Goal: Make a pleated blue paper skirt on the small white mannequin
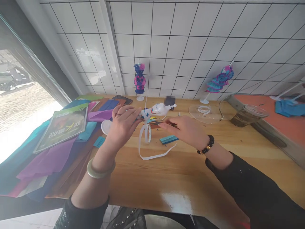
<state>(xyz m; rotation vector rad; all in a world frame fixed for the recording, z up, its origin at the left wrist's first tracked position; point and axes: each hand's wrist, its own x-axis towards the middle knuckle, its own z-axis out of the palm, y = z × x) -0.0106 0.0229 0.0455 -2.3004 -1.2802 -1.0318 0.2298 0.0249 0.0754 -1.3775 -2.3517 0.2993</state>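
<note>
My left hand [122, 123] is closed around one end of a small white dress form [157, 109], holding it level above the wooden table [181, 171]. A white paper strip [152, 155] hangs from the form and loops down to the tabletop, beside a small measuring-tape roll [149, 133]. My right hand [188, 129] pinches a thin dark tool [166, 123], possibly scissors, with its tip at the underside of the form. A folded blue paper piece [169, 139] lies just below my right hand.
Coloured paper sheets [47, 159] and a green book [63, 125] cover the table's left side. Two small mannequins in paper dresses [139, 79] [220, 79] stand by the tiled wall. A phone [122, 99], a clear disc [205, 114], a tipped glass [247, 116] and an orange board [269, 121] lie around.
</note>
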